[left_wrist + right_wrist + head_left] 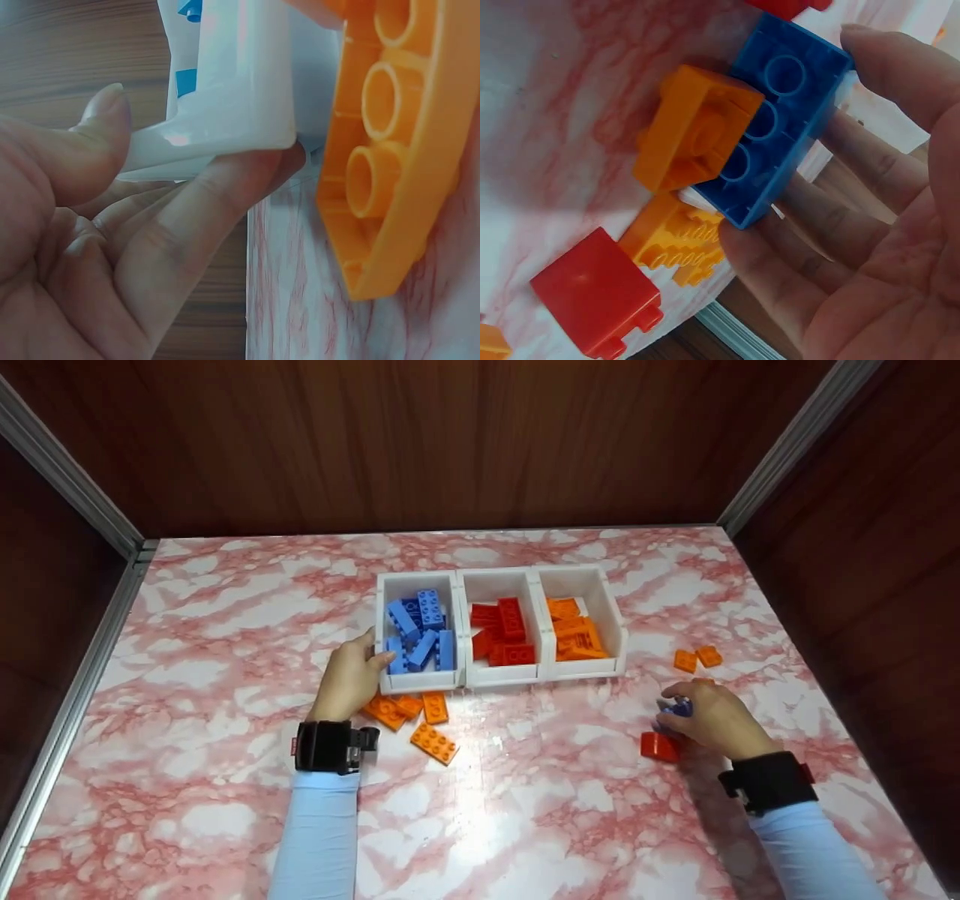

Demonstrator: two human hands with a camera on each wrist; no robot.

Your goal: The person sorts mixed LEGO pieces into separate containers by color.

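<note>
My left hand point(347, 679) grips the left wall of a white bin point(420, 683), thumb over the rim and fingers along the outside. Inside that bin lie several blue bricks point(424, 645). In the left wrist view, an orange brick point(409, 187) looms close beside the bin's wall point(251, 97). At the table's right side my right hand point(720, 721) holds a blue brick point(786, 112) between thumb and fingers, its hollow underside showing in the right wrist view. A small orange brick point(694, 135) overlaps it there. Just below this hand sits a red brick point(658, 745).
Two more white bins adjoin the first, one with red bricks point(510, 619), one with orange bricks point(577, 637). Several loose orange bricks point(433, 744) lie in front of the left bin. Small orange bricks point(685, 661) lie beyond my right hand. Dark wooden panels point(450, 450) enclose the table.
</note>
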